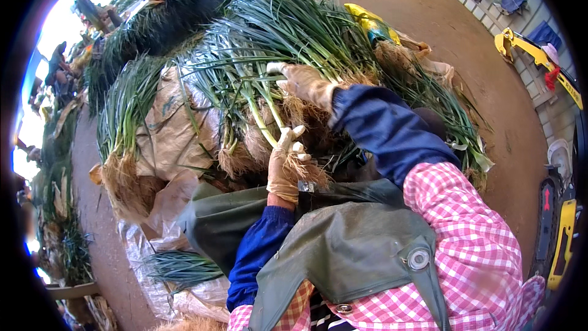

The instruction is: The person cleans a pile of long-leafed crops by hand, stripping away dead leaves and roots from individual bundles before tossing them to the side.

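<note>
My gloved left hand (pixel 283 168) is closed around a few green onions (pixel 262 121). Their white stalks slant up and left from its fingers, and brown roots (pixel 309 173) hang out below. Above and to the right, my gloved right hand (pixel 309 84) lies over the large heap of green onions (pixel 288 24), its visible fingers stretched to the left and apart. Leaves and stalks are right beside those fingers; nothing is plainly held in them. Under both hands the heap shows tangled, soil-brown roots. Another bunch of green onions (pixel 127 107) stands at the left, roots down.
Beige sacking (pixel 177 129) lies among the bunches. A plastic sheet (pixel 138 257) with cut green leaves (pixel 184 268) is at lower left. A yellow bag (pixel 370 21) sits behind the heap. Yellow machinery (pixel 533 49) stands at right by a light wall. More onions line the far left.
</note>
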`<state>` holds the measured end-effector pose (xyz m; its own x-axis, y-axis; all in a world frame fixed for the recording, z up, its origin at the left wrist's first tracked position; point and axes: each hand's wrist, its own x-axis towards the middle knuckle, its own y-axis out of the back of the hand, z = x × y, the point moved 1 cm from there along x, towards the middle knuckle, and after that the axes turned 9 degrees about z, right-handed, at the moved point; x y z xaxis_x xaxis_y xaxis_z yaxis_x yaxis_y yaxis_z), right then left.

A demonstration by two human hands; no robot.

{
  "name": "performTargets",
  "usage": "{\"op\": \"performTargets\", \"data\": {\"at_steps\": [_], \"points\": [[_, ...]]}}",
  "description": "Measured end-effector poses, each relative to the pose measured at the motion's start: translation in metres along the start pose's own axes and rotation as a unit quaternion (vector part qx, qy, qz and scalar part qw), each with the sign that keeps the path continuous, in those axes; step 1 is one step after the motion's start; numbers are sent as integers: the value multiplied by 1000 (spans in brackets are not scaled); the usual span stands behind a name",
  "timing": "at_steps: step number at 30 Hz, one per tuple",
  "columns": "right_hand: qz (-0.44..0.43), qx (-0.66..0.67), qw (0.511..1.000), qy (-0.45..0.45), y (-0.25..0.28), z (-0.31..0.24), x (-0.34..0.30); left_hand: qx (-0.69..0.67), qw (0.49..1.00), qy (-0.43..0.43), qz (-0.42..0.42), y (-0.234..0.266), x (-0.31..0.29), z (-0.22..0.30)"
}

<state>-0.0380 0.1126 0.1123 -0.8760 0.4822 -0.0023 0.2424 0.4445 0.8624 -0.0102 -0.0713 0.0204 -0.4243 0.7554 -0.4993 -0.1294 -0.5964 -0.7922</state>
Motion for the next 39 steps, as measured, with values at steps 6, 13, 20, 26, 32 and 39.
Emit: {"op": "performTargets", "data": {"at_steps": [6,13,20,26,32,39], "points": [[113,-241,963,47,-69,38,102,34,999,-4,41,-15,-12,1],[212,-167,959,83,34,-7,163,124,990,-25,59,13,-4,-9],[214,131,959,128,145,0,141,92,988,-59,111,36,4,-2],[141,48,980,-132,248,207,-26,39,999,-17,19,9,1,-2],[-114,-312,873,-356,230,327,-165,55,998,-3,-5,9,6,-4],[12,11,996,-93,85,160,-58,79,997,-5,16,0,19,-17]]}}
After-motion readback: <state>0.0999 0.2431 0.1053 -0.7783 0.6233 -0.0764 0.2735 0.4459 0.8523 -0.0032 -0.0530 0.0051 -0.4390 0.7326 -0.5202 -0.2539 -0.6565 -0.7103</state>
